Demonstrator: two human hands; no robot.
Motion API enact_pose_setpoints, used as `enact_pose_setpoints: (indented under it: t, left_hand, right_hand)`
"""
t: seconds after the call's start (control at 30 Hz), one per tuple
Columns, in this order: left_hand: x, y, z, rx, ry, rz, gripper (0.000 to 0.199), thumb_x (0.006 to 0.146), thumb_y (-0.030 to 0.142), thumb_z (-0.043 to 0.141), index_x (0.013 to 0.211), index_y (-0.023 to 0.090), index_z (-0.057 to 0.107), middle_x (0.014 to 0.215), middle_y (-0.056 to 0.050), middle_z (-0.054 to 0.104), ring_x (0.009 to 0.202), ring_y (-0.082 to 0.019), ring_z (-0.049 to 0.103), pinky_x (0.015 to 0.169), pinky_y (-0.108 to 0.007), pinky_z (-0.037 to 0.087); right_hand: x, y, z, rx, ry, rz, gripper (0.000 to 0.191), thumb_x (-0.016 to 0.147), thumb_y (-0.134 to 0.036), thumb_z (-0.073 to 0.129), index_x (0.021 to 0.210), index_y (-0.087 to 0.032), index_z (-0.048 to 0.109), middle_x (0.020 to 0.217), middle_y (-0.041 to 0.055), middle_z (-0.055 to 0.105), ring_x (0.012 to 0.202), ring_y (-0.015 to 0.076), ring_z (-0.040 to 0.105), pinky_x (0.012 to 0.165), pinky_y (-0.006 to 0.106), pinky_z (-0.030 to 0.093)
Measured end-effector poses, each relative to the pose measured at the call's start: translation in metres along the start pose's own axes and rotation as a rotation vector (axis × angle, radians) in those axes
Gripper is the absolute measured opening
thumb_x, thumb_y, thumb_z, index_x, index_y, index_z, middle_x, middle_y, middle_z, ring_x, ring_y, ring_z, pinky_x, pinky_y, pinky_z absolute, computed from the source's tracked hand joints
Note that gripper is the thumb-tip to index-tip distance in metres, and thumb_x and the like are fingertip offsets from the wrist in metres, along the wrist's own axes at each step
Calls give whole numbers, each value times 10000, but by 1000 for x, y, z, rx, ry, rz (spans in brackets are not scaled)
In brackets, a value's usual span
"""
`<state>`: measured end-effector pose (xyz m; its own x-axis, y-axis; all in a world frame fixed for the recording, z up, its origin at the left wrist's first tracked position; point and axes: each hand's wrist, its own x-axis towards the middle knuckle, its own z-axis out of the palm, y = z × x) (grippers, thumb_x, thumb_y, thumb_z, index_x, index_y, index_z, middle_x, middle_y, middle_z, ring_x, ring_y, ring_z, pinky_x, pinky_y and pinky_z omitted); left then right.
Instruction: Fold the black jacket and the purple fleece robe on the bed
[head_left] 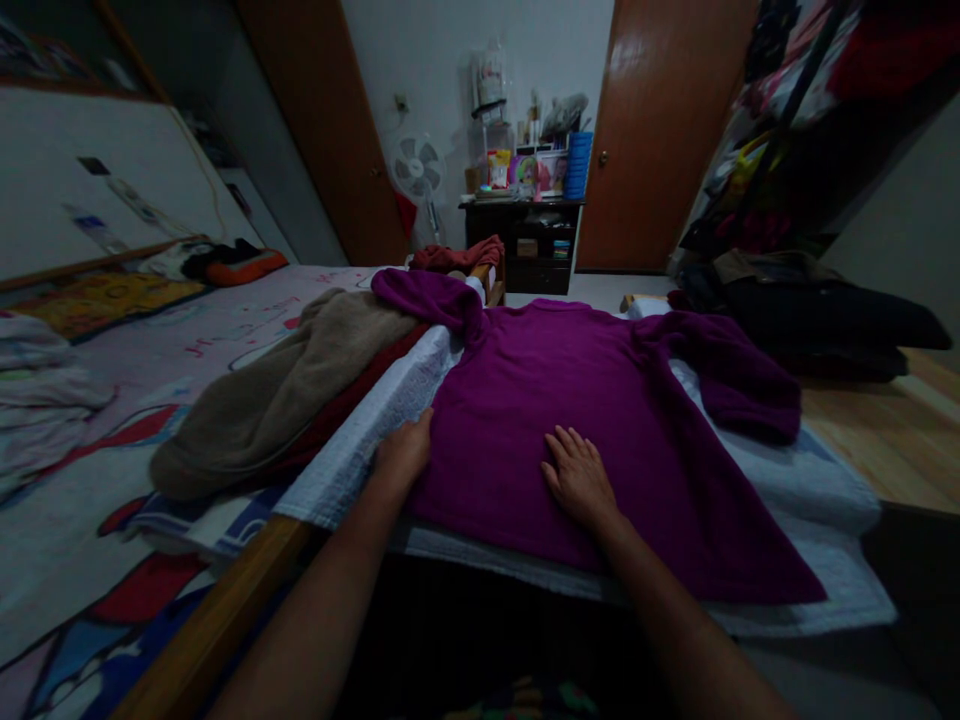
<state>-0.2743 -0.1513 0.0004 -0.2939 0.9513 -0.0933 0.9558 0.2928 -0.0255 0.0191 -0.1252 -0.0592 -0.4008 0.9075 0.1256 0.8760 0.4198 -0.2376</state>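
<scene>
A purple long-sleeved top (540,390) lies spread on a white cloth (810,480), its collar at the far end and its sleeves out to both sides. At the garment's left edge, my left hand (407,452) is closed on the fabric, with most of its fingers hidden from view. My right hand (579,478) rests flat on the middle of the lower body, fingers stretched out and palm down. The right lower corner of the top fans out toward me in soft folds.
Left of the cloth, a grey-brown garment (277,390) lies on a bed (247,300) over dark red fabric. Folded dark clothes (817,310) are stacked at right on a wooden surface (885,420). A fan (418,170) and a dark cabinet (521,240) stand by the far wall.
</scene>
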Motion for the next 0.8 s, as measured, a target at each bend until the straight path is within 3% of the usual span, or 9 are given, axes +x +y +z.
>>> enact_pose_setpoints:
  t: [0.2, 0.33, 0.47, 0.6, 0.8]
  left_hand:
    - [-15, 3, -9, 91, 5, -136, 418, 929, 358, 400, 1281, 162, 509, 992, -164, 700, 916, -330, 679, 738, -429, 521]
    - [-32, -4, -14, 139, -48, -86, 565, 910, 354, 442, 1437, 175, 349, 1013, -162, 695, 937, -317, 674, 774, -423, 518]
    - [-43, -6, -14, 187, -23, 15, 577, 933, 169, 297, 1502, 246, 238, 1089, -150, 650, 882, -270, 679, 740, -382, 518]
    - [-46, -3, -14, 222, -14, 7, 549, 945, 141, 224, 1466, 282, 321, 1124, -151, 612, 836, -255, 680, 701, -366, 518]
    - [-49, -9, -13, 199, -17, -53, 445, 955, 162, 239, 1341, 188, 460, 991, -152, 655, 845, -266, 676, 706, -370, 520]
  right_hand:
    - [0, 0, -2, -2, 8, 1, 518, 941, -389, 403, 1419, -194, 438, 1519, 73, 372, 1413, 264, 272, 1147, 445, 185]
    - [1, 1, -1, 8, -1, 1, 519, 937, -389, 410, 1416, -193, 443, 1520, 71, 373, 1414, 264, 269, 1148, 449, 184]
    - [1, 1, -1, 10, 4, 3, 517, 936, -393, 408, 1412, -195, 450, 1514, 73, 381, 1412, 265, 269, 1144, 450, 186]
    - [1, 1, -1, 10, -4, 1, 523, 938, -401, 403, 1416, -194, 443, 1513, 79, 381, 1409, 267, 272, 1139, 451, 189]
    - [2, 2, 0, -7, -7, -6, 528, 940, -404, 393, 1416, -182, 441, 1509, 81, 387, 1406, 268, 276, 1142, 440, 177]
